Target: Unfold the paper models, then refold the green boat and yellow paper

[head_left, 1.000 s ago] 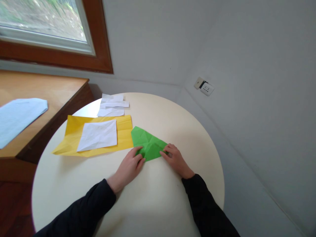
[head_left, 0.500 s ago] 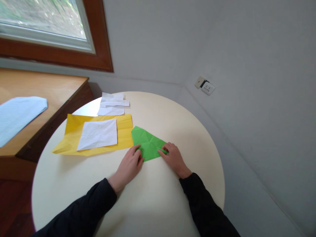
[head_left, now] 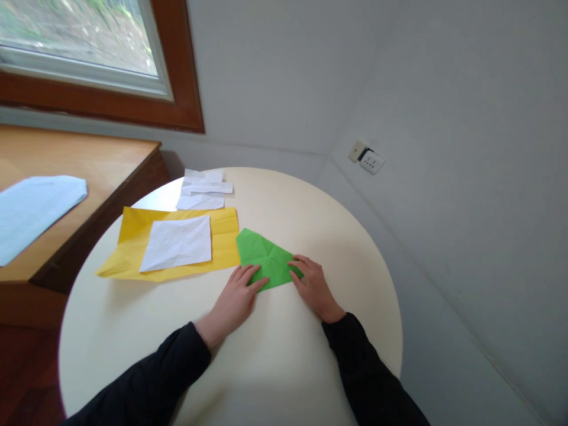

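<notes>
A folded sheet of green paper [head_left: 268, 257] lies on the round white table [head_left: 266, 355], with creases meeting near its middle. My left hand [head_left: 235, 299] rests on its lower left edge, fingers stretched flat and thumb spread out over the paper. At the right corner, my right hand [head_left: 314, 287] has its thumb and fingers closed around the paper, with a bit of green showing between them. The fingers partly cover both lower corners of the sheet.
Left of the green sheet lies yellow paper [head_left: 224, 234] with a white sheet [head_left: 177, 244] on top. Several white paper pieces [head_left: 202, 201] lie behind it. A wooden desk [head_left: 110, 157] holds a light blue folded item [head_left: 39, 207]. Walls with a socket [head_left: 371, 161] stand beyond.
My left hand's fingers have uncurled and flattened onto the paper, its thumb moving out to the right. My right hand's fingers have shifted slightly at the right corner.
</notes>
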